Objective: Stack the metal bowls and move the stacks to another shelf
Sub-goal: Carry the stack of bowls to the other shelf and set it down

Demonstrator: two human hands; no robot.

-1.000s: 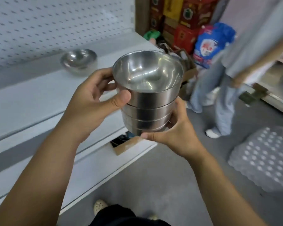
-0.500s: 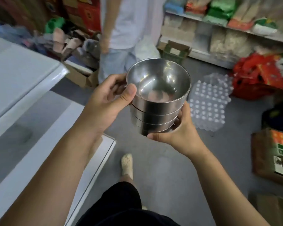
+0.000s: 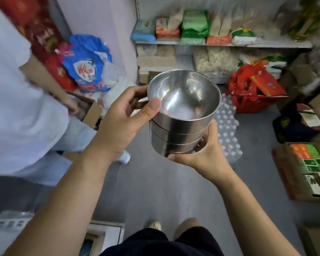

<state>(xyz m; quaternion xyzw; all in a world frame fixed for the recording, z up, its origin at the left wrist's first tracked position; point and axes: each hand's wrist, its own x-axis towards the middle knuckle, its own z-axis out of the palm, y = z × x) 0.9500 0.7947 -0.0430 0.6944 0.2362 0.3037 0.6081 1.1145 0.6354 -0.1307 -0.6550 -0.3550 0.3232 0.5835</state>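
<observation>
A stack of several shiny metal bowls [image 3: 181, 130] is held up in mid-air at the centre of the view, above the grey floor. My left hand [image 3: 122, 122] grips its upper left side, thumb pressed on the top bowl's rim. My right hand [image 3: 201, 156] cups the stack's base from below and to the right, fingers curled round the lowest bowl. The fingers behind the stack are hidden.
A person in a white shirt [image 3: 17, 108] stands close on the left. A white shelf [image 3: 220, 44] ahead holds bagged goods. Red bags [image 3: 253, 91], cardboard boxes [image 3: 310, 169] and a plastic egg tray [image 3: 227, 130] lie on the floor to the right.
I have turned away from the white shelf, which has left the view. The stack stays in both hands, and the stocked shelf has come in ahead.
</observation>
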